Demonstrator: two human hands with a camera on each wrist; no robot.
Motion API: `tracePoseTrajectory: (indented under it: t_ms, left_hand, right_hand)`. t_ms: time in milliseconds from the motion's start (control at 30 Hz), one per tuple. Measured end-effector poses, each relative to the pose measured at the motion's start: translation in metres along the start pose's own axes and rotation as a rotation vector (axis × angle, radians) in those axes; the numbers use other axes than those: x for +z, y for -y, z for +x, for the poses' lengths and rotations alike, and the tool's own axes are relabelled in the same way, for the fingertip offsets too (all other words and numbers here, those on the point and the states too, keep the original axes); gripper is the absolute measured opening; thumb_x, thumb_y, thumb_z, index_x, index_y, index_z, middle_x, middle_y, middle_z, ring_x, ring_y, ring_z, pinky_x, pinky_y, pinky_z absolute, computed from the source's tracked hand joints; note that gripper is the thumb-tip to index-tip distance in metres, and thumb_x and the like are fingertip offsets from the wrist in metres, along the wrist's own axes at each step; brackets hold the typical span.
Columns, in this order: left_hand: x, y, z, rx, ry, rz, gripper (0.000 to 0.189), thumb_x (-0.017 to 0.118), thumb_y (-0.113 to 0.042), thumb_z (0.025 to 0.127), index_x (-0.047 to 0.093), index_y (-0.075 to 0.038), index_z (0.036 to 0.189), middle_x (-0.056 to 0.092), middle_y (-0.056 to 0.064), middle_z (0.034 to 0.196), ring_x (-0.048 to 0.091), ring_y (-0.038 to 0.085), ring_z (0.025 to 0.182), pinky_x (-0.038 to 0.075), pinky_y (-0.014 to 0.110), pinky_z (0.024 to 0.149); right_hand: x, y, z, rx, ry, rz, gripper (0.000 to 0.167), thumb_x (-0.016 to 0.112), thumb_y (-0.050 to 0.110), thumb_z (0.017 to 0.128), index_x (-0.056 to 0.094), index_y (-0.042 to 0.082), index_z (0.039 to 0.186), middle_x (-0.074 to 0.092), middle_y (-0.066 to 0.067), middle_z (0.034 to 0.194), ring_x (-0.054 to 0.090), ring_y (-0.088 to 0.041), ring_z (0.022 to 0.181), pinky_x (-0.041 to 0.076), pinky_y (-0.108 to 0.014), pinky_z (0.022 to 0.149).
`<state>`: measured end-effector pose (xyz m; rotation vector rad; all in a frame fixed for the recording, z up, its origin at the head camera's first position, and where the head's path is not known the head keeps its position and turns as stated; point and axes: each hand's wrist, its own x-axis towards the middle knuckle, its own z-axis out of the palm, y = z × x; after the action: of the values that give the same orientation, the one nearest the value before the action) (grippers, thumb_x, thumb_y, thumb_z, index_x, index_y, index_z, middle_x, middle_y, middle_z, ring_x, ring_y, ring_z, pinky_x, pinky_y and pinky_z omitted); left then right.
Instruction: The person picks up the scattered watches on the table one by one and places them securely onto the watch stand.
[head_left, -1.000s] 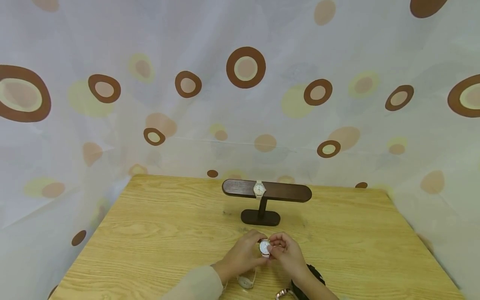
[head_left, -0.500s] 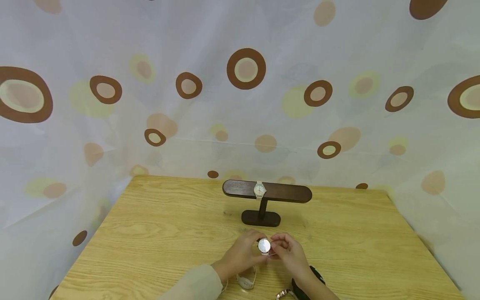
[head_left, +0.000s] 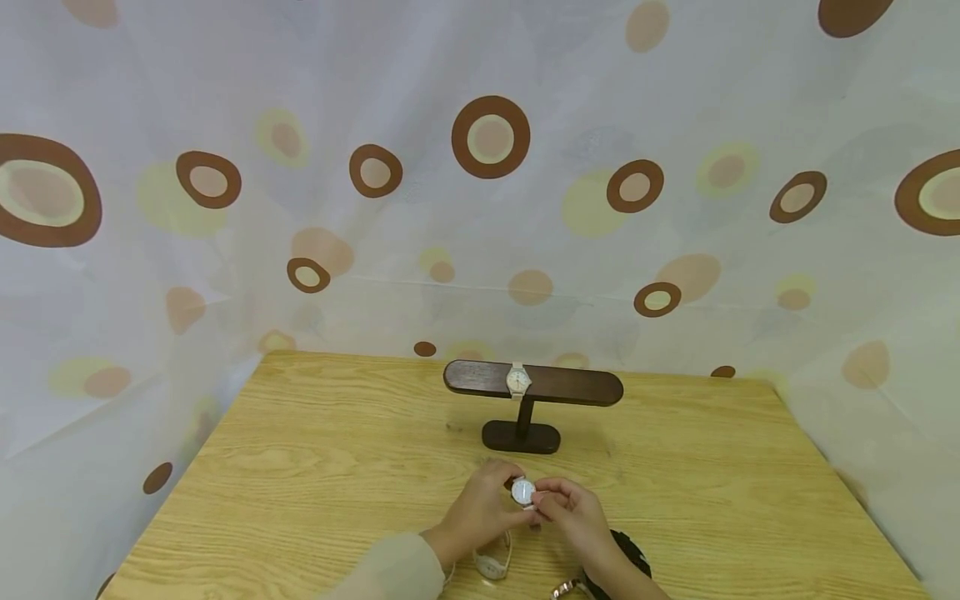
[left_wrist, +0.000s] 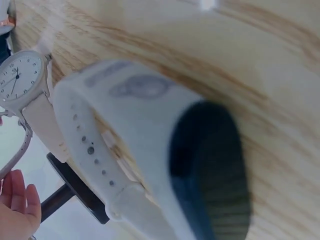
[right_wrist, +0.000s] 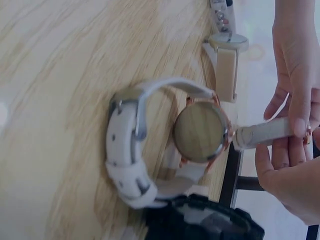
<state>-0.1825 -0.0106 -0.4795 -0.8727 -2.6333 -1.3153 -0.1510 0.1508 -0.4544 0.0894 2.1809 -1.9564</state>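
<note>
Both hands hold a wristwatch with a white dial point(head_left: 523, 492) and a white strap point(right_wrist: 265, 133) above the table, in front of the watch stand. My left hand point(head_left: 478, 506) grips it from the left, thumb below and fingers above the dial. From the right, my right hand point(head_left: 573, 512) pinches its strap between thumb and fingers. Below the hands sits a pale-strapped watch point(head_left: 491, 567). A dark wooden watch stand point(head_left: 570, 384) stands behind, with a white watch point(head_left: 518, 380) around its bar.
A black watch point(head_left: 630, 552) and a metal-band watch point(head_left: 564, 588) lie by the right forearm. Close to the left wrist camera is a white band with a dark face point(left_wrist: 145, 115). A white watch with a rose-gold case point(right_wrist: 200, 132) stands on the wooden table point(head_left: 337, 467).
The held watch has shifted slightly left and its dial has tilted. My right fingers have moved a little along its strap. The stand and the other watches have stayed put.
</note>
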Motion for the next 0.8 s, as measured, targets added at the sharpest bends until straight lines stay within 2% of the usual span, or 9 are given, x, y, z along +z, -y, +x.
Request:
tracePoseTrajectory:
  t_ms: [167, 267, 400, 500, 633, 800]
  left_hand:
    - [-0.001, 0.000, 0.000, -0.015, 0.030, -0.032, 0.033, 0.079, -0.027, 0.074, 0.061, -0.011, 0.097, 0.062, -0.005, 0.093, 0.055, 0.003, 0.086, 0.050, 0.017, 0.076]
    - [-0.005, 0.003, 0.001, -0.043, 0.087, -0.123, 0.032, 0.075, -0.030, 0.077, 0.062, -0.011, 0.099, 0.062, -0.003, 0.097, 0.054, 0.004, 0.089, 0.050, 0.020, 0.080]
    - [-0.013, 0.007, 0.004, -0.111, 0.172, -0.284, 0.025, 0.061, -0.027, 0.090, 0.066, -0.005, 0.101, 0.064, 0.004, 0.100, 0.056, 0.008, 0.091, 0.049, 0.022, 0.081]
    - [-0.020, 0.007, 0.006, -0.173, 0.230, -0.359, 0.026, 0.054, -0.023, 0.095, 0.067, -0.001, 0.098, 0.066, 0.009, 0.096, 0.057, 0.008, 0.087, 0.049, 0.020, 0.078]
    - [-0.024, 0.006, 0.008, -0.240, 0.310, -0.444, 0.024, 0.056, -0.017, 0.093, 0.067, 0.003, 0.095, 0.067, 0.013, 0.095, 0.056, 0.004, 0.083, 0.049, 0.019, 0.075]
    - [-0.025, 0.000, 0.009, -0.309, 0.386, -0.578, 0.025, 0.057, -0.013, 0.092, 0.065, 0.009, 0.100, 0.067, 0.016, 0.096, 0.058, 0.005, 0.081, 0.054, 0.029, 0.078]
  right_hand:
    - [0.002, 0.001, 0.000, 0.018, 0.007, 0.025, 0.025, 0.053, 0.004, 0.091, 0.053, -0.012, 0.109, 0.066, 0.003, 0.083, 0.062, -0.005, 0.075, 0.054, -0.018, 0.070]
    - [0.000, 0.002, 0.000, 0.015, 0.000, -0.038, 0.024, 0.052, 0.005, 0.091, 0.054, -0.011, 0.109, 0.065, 0.002, 0.082, 0.061, -0.007, 0.075, 0.053, -0.020, 0.069]
    - [-0.005, 0.003, 0.001, -0.007, 0.012, -0.136, 0.024, 0.051, 0.007, 0.092, 0.057, -0.009, 0.108, 0.063, 0.002, 0.081, 0.057, -0.006, 0.074, 0.050, -0.020, 0.067]
    - [-0.009, 0.004, 0.002, -0.041, 0.066, -0.179, 0.025, 0.050, 0.009, 0.092, 0.057, -0.008, 0.109, 0.061, 0.001, 0.082, 0.054, -0.005, 0.072, 0.048, -0.019, 0.064]
    - [-0.015, 0.006, 0.005, -0.103, 0.150, -0.222, 0.026, 0.049, 0.011, 0.093, 0.057, -0.008, 0.109, 0.060, -0.003, 0.086, 0.054, -0.006, 0.072, 0.049, -0.021, 0.062]
    - [-0.023, 0.012, 0.008, -0.164, 0.209, -0.255, 0.026, 0.049, 0.012, 0.094, 0.056, -0.009, 0.109, 0.058, -0.003, 0.087, 0.050, -0.005, 0.069, 0.046, -0.020, 0.061]
